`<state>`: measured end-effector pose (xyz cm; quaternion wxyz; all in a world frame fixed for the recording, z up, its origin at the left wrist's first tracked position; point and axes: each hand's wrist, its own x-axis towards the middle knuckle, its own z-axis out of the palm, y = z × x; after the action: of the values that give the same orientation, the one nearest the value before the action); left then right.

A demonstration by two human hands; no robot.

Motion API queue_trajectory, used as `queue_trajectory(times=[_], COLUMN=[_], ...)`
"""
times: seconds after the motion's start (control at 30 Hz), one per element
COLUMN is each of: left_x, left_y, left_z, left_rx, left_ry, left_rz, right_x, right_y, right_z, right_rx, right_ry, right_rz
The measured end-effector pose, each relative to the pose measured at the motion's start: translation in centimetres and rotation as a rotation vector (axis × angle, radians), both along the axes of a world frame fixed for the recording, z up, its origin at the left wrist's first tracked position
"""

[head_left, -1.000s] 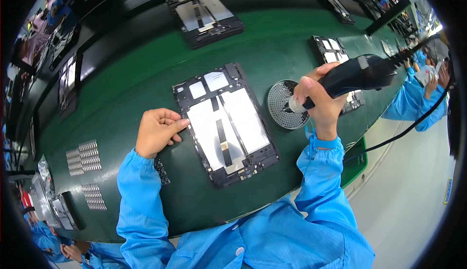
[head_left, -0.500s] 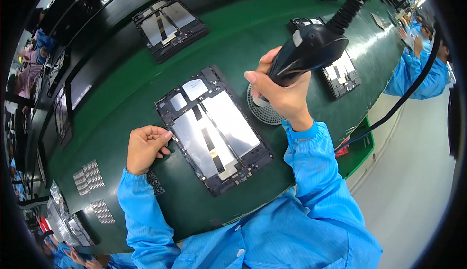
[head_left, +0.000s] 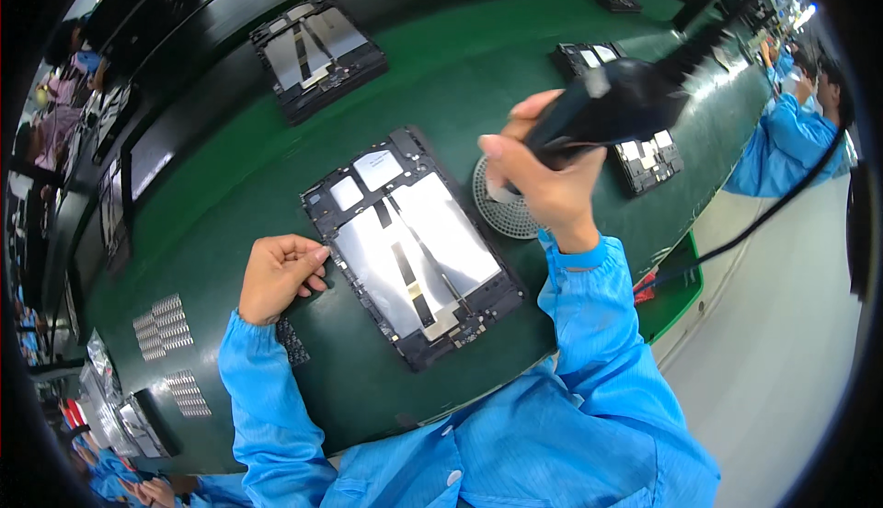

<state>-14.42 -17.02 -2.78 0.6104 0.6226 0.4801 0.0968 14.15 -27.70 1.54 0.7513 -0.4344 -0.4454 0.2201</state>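
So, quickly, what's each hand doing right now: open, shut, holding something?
Left hand: half-curled at the tablet's left edge; whether it grips anything can't be told.
Right hand: closed around the black tool.

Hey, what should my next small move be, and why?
Probably lower the black electric screwdriver toward the round gridded dish: your right hand holds it there, rather than over the opened tablet, while your left hand is at the tablet's edge.
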Motion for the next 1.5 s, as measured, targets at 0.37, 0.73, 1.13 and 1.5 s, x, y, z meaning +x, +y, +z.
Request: queue_trajectory(times=[0.37, 0.73, 1.13, 1.5], left_x=[0.1, 0.9, 0.9, 0.5], left_y=[-0.2, -0.7, -0.6, -5.0], left_z=[-0.6, -1.2, -0.9, 1.6], left_rx=[-0.044, 0.067, 0.049, 0.874], left_ry=[-0.093, -0.183, -0.155, 0.039], left_rz=[-0.098, -0.067, -0.057, -0.199], right_x=[-7.4, -11.5, -12.0, -12.7], right_y=[3.4, 6.9, 6.7, 5.4], right_z=[1.8, 0.2, -0.4, -0.8], right_rx=[0.036, -0.046, -0.125, -0.141], right_ry=[0.02, -0.128, -0.045, -0.223], right_rz=[0.321, 0.445, 0.423, 0.422])
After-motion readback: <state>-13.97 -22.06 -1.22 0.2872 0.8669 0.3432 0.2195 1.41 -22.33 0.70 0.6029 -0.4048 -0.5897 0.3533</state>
